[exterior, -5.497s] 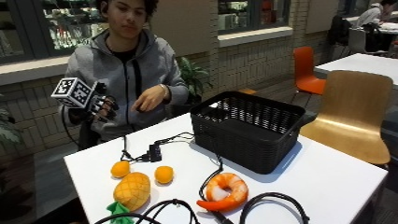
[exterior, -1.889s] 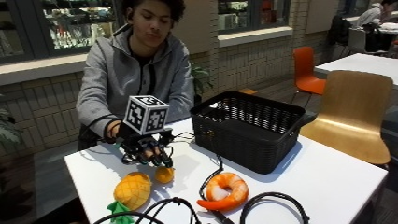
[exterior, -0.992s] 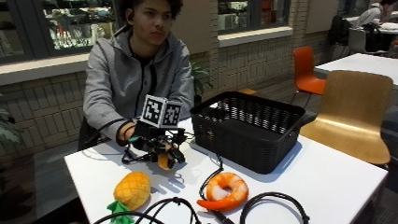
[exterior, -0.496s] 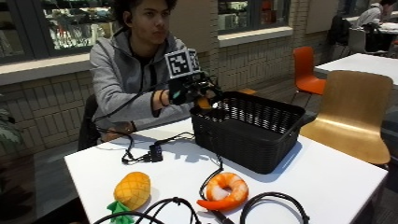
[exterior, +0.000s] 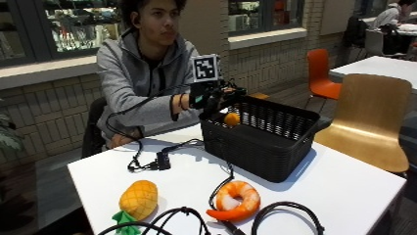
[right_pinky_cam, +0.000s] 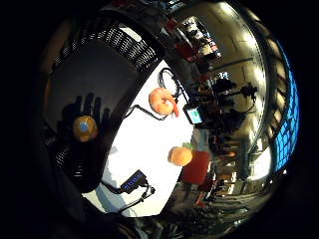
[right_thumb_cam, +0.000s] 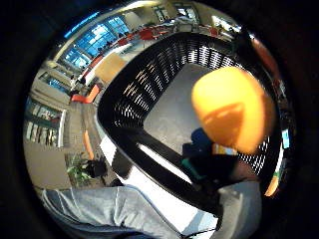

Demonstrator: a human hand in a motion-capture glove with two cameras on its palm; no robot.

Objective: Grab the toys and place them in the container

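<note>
You had three toys to see. On the white table [exterior: 352, 181], going from left to right, there was one pineapple toy [exterior: 137, 199], one shrimp toy [exterior: 235, 200], and one black basket [exterior: 273, 142].

The pineapple toy lay near the front edge of the table. Its long side ran from its green leaves, close to the front edge, up to its yellow body, which pointed toward the back of the table. The shrimp toy lay just beside a black cable, curled into a ring, with its tail end pointing to the left. It was well apart from the pineapple toy.

One small orange ball [exterior: 232, 118] was in the air just below your gloved right hand [exterior: 218, 96], inside the near left corner of the basket. It was round, so it pointed no way at all. Your hand hovered over the basket's rim. Its shadow on the basket floor showed your fingers spread out, holding nothing.

From your palm, the ball [right_pinky_cam: 85, 128] showed over the dark floor of the basket [right_pinky_cam: 84, 74].
</note>
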